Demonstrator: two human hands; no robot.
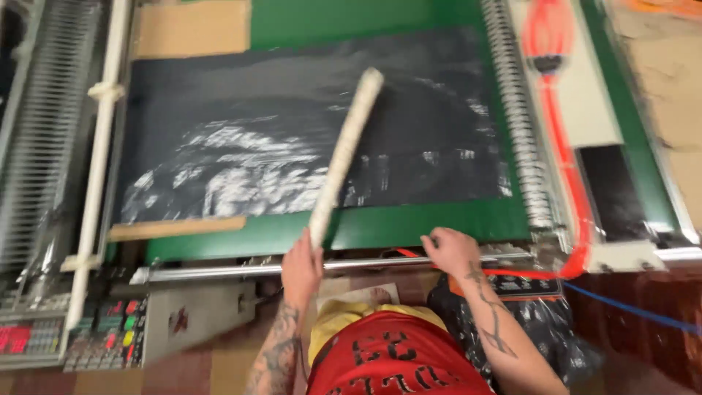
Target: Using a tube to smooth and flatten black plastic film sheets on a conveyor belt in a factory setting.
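Over the green machine bed: black plastic sheet (307, 124) lies flat, glare across its lower left.
Left hand (301, 267): closed around the near end of a pale roll (345, 153), which slants up over the sheet.
Right hand (451, 251): fingers curled on the metal rail (219, 272) at the bed's near edge; cannot tell whether it grips anything.
Risk: held at one end only, the roll could swing or sag onto the sheet and wrinkle it.

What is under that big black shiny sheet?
The black sheet lies on a green table, which shows along its front and top edges. Brown cardboard peeks out at its far left corner. Whatever lies beneath its middle is covered.
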